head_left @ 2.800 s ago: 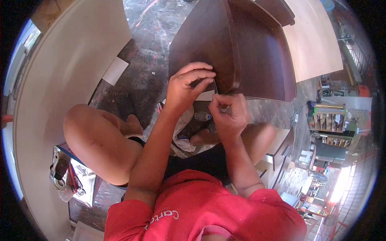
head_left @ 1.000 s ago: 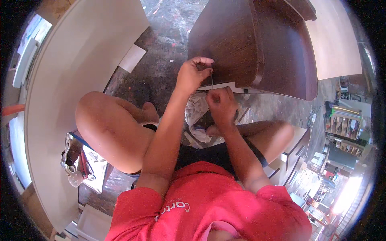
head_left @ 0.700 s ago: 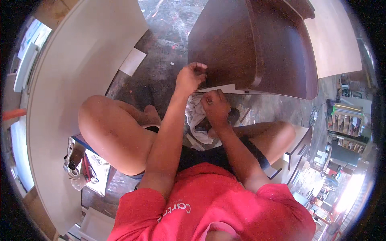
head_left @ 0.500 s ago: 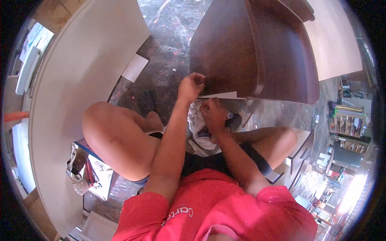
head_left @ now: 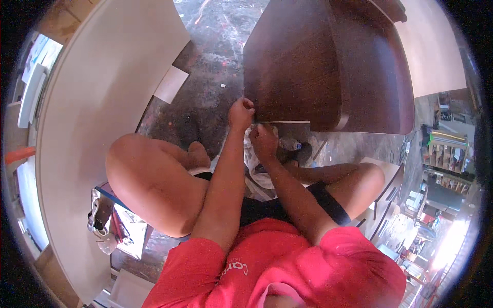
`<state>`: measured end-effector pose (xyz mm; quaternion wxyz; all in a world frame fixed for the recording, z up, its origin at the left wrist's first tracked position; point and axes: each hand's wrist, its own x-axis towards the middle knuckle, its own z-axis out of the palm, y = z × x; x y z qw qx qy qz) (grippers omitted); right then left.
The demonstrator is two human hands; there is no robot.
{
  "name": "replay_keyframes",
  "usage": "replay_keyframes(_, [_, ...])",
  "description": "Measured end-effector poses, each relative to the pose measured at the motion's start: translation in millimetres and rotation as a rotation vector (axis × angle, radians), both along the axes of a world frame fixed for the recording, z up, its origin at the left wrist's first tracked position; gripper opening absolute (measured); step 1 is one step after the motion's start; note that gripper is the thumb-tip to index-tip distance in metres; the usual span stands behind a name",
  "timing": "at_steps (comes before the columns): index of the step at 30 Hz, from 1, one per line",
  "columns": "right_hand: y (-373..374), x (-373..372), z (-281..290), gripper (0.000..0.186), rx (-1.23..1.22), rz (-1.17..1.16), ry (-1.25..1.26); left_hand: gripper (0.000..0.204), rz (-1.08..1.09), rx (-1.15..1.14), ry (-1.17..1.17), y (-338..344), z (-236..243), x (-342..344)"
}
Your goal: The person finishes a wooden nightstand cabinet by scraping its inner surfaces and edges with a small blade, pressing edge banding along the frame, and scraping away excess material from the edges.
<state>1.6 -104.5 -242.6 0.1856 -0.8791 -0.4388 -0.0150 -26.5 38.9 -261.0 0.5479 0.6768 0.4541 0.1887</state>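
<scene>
A dark brown wooden furniture piece (head_left: 292, 72) with a rounded edge stands in front of me. My left hand (head_left: 241, 114) is at its near left corner, fingers curled in a pinch. Just below and to the right, my right hand (head_left: 264, 141) is closed under the near edge, knuckles up. Whatever either hand pinches is too small or hidden to make out. A thin pale line shows along the near edge, right of my hands. Behind my right hand lie a crumpled whitish cloth or bag (head_left: 250, 156) and a clear bottle with a blue cap (head_left: 297, 146).
A large pale panel (head_left: 77, 154) rises along my left side. A small white board piece (head_left: 171, 84) lies on the stained dark floor (head_left: 215, 61). Left of my leg is an open box of tools (head_left: 120, 226). Shelves (head_left: 447, 154) stand far right.
Both hands have shifted slightly left, my right hand more so. The white wedge below the brown piece's near edge has narrowed to a thin line. The bottle shows more fully.
</scene>
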Motion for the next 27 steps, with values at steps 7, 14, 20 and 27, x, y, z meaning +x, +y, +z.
replay_keyframes(7, [2, 0, -40, 0.017, 0.106, -0.111, 0.187, 0.016, 0.008, -0.174, 0.117, -2, -36, 12])
replay_keyframes(14, [4, -9, -88, 0.026, -0.142, -0.231, 0.261, 0.022, 0.098, -0.207, 0.159, -5, -73, 8])
replay_keyframes(20, [-2, -9, -149, 0.034, -0.308, -0.279, 0.178, 0.023, 0.111, -0.153, 0.242, -21, -83, 4])
replay_keyframes(27, [0, -15, -174, 0.035, -0.288, -0.37, 0.126, 0.027, 0.12, -0.225, 0.238, -36, -94, -9])
